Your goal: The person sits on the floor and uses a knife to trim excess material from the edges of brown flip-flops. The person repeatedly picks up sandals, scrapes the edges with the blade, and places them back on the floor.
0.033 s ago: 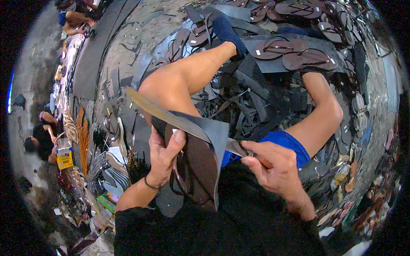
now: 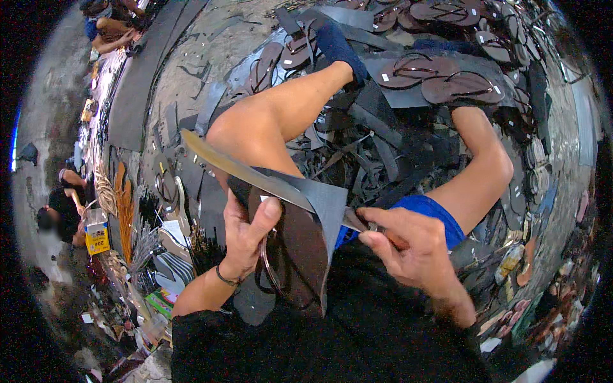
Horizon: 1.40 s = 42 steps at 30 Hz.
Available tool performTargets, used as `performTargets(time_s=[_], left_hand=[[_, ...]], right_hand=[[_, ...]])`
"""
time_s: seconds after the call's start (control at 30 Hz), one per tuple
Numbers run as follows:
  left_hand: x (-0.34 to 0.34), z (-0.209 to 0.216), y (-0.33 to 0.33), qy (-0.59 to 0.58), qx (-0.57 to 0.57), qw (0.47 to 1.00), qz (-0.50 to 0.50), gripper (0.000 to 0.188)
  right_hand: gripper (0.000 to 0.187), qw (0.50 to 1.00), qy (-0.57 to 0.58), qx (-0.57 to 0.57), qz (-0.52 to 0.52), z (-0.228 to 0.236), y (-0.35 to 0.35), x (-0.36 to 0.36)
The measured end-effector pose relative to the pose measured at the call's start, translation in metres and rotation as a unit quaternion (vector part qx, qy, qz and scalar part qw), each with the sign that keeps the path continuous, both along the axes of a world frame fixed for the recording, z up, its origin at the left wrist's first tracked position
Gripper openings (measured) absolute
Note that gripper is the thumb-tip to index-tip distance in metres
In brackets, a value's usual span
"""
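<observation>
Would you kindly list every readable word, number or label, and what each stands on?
Yellow-and-white package: printed figures, not copied here; its finer print is too small.
White stickers on the sandals lying ahead: too small to read.
Held brown sandal: no legible text.
Knife: none legible.

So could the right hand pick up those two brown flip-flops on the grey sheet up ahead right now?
Probably not: the right hand is gripping the knife, and the flip-flops lie well ahead, near the right ankle.

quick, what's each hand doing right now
Left hand: closed, holding the brown flip-flop by its edge.
Right hand: closed, holding the long knife.
</observation>
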<state>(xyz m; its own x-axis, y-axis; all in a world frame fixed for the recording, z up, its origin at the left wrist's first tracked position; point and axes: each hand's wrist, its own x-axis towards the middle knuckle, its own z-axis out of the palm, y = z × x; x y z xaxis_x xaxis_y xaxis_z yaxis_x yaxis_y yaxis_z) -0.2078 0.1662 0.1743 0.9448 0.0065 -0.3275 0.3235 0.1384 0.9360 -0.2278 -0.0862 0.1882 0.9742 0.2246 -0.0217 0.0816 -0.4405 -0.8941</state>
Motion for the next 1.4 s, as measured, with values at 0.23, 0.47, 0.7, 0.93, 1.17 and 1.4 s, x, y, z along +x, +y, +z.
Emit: performTargets(time_s=[0.23, 0.47, 0.7, 0.93, 1.17, 1.4], left_hand=[[0.010, 0.007, -0.022, -0.010, -0.021, 0.999, -0.044, 0.043], [0.042, 0.055, -0.027, -0.062, 0.054, 0.966, -0.244, 0.045], [0.000, 0.071, -0.007, -0.081, 0.105, 0.896, -0.423, 0.031], [0.003, -0.031, -0.071, 0.044, -0.413, 0.902, 0.117, 0.038], [0.046, -0.041, -0.097, 0.067, -0.378, 0.897, 0.221, 0.027], [0.016, -0.060, -0.073, 0.114, -0.419, 0.886, 0.164, 0.030]], right_hand=[[0.019, 0.996, 0.025, 0.035, 0.080, 0.021, -0.005, 0.056], [0.033, 0.947, 0.039, 0.260, 0.187, 0.018, 0.002, 0.090], [0.043, 0.912, 0.081, 0.399, -0.048, -0.023, 0.010, 0.051], [0.047, 0.911, 0.066, 0.395, -0.104, -0.049, 0.006, 0.021], [0.035, 0.965, -0.029, 0.093, -0.243, -0.073, -0.003, -0.039], [0.024, 0.974, -0.039, -0.075, -0.210, -0.059, -0.030, -0.096]])
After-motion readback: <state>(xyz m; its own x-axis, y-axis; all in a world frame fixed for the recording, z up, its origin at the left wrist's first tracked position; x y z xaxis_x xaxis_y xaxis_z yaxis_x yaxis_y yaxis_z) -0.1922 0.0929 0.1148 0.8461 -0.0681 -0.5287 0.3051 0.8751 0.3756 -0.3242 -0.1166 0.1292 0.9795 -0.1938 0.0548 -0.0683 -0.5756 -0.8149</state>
